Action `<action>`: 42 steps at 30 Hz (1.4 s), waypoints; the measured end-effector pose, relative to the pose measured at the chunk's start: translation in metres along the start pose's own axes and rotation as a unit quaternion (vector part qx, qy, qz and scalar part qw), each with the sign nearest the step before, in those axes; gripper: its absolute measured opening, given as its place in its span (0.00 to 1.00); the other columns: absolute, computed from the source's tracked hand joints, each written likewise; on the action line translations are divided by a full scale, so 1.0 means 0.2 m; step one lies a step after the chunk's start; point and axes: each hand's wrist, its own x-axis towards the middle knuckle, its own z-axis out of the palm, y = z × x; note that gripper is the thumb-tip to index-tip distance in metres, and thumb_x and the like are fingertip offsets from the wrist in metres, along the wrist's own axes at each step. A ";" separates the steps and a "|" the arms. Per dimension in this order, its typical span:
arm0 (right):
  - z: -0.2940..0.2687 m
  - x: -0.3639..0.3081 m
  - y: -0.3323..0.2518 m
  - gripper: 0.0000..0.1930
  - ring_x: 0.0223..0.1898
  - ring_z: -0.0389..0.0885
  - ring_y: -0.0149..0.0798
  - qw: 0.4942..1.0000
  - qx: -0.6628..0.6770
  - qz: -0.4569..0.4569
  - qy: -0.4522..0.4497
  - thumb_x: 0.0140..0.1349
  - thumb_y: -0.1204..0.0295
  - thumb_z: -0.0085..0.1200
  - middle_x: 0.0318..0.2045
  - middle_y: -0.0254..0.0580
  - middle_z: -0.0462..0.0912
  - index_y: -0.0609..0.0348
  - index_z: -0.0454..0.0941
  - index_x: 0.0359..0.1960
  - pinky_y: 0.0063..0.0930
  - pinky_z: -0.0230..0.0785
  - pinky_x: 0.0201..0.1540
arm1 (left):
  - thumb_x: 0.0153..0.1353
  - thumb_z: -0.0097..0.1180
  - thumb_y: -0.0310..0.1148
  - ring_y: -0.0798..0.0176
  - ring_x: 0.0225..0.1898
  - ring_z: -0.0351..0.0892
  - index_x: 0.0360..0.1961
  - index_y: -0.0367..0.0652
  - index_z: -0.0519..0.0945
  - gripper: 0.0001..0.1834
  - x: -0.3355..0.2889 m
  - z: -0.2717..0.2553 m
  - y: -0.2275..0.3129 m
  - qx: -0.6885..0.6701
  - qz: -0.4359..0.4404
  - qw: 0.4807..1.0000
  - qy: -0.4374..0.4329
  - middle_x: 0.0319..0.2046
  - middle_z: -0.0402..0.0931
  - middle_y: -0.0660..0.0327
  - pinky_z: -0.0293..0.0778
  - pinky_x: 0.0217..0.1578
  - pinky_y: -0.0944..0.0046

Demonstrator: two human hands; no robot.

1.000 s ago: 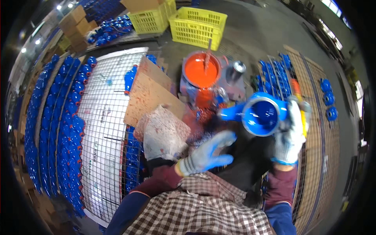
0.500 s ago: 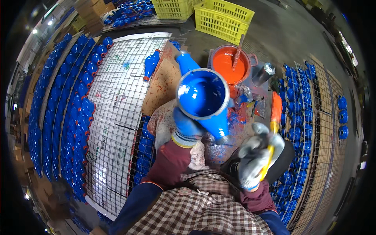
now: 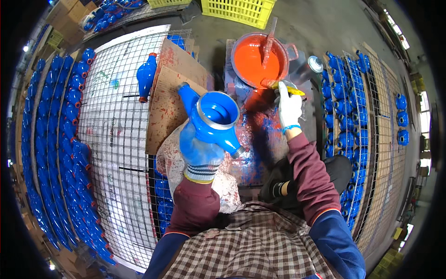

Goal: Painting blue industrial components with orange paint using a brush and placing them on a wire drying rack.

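Observation:
My left hand (image 3: 197, 148), in a blue-stained knit glove, is wrapped round a blue metal water meter body (image 3: 214, 134). Its round mouth with a bare metal rim faces up, and two pipe ends stick out at opposite sides. My gloved right hand (image 3: 290, 110) grips the yellow handle of a paintbrush (image 3: 293, 90). The brush head reaches the near right rim of a pot (image 3: 238, 69) of orange-red paint (image 3: 253, 56); its bristles blend into the paint colour. A paint-smeared stick (image 3: 268, 49) leans in the pot.
A spray can (image 3: 315, 65) stands right of the pot. One finished blue body (image 3: 147, 76) lies on the wire mesh rack (image 3: 114, 139) at left, beside packed rows of blue bodies (image 3: 55, 139). Another rack (image 3: 385, 121) stands at right. A yellow crate (image 3: 239, 10) sits at the back.
My right hand has carried the brush forward and left to the paint pot, from upright beside my knee. My left hand has shifted slightly left, lowering the blue body, still in its grip.

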 end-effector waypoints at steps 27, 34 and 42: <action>-0.65 -0.59 -0.92 0.12 0.32 0.80 0.28 0.986 0.056 -0.080 -0.134 0.55 0.70 0.67 0.31 0.36 0.84 0.63 0.81 0.37 0.21 0.72 0.40 | 0.35 0.78 0.37 0.41 0.53 0.73 0.54 0.45 0.70 0.42 -0.45 0.36 -0.20 0.662 0.300 0.636 -0.258 0.54 0.68 0.48 0.74 0.52 0.49; -0.75 -0.66 -0.95 0.12 0.26 0.80 0.27 0.987 -0.030 -0.117 -0.109 0.55 0.67 0.67 0.26 0.38 0.83 0.62 0.81 0.34 0.21 0.72 0.33 | 0.30 0.77 0.35 0.38 0.51 0.74 0.50 0.46 0.73 0.40 -0.49 0.34 -0.26 0.702 0.331 0.557 -0.297 0.53 0.70 0.47 0.75 0.50 0.45; -0.86 -0.84 -0.96 0.10 0.27 0.78 0.35 0.949 -0.029 -0.295 -0.106 0.46 0.80 0.70 0.24 0.39 0.80 0.59 0.80 0.29 0.26 0.70 0.33 | 0.33 0.78 0.33 0.51 0.51 0.74 0.57 0.45 0.64 0.48 -0.53 0.34 -0.35 0.623 0.229 0.739 -0.118 0.53 0.67 0.54 0.74 0.51 0.53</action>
